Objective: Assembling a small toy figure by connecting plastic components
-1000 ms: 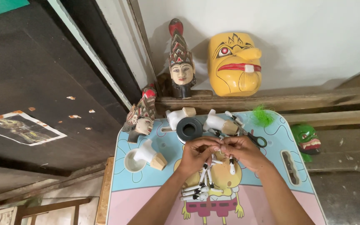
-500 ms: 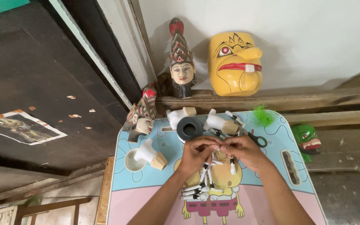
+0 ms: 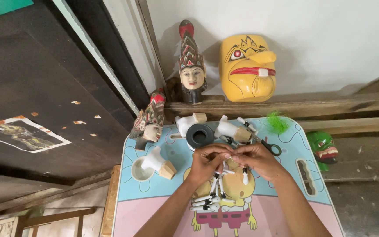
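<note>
- The left hand (image 3: 207, 160) and right hand (image 3: 255, 159) meet fingertip to fingertip over the middle of the small table (image 3: 154, 219), both pinched shut on a small white puppet arm piece (image 3: 224, 169); more jointed white pieces dangle below them.
- A heap of white puppet limbs (image 3: 209, 202) lies just under the left wrist, toward the near edge.
- Along the far edge, close ahead of the knuckles: a black tape roll (image 3: 199, 136), two white carved bodies (image 3: 227, 129), scissors (image 3: 268, 147) and a green tuft (image 3: 278, 123).
- Near the left edge a white carved torso (image 3: 156, 160) rests on a small cup; a painted puppet head (image 3: 148, 125) leans at the far left corner.
- The right side of the table and its near pink part lie bare.
- Beyond it, a crowned puppet head (image 3: 191, 72) and a yellow mask (image 3: 246, 68) stand on a wooden ledge; a green mask (image 3: 324, 148) sits off the right edge.
</note>
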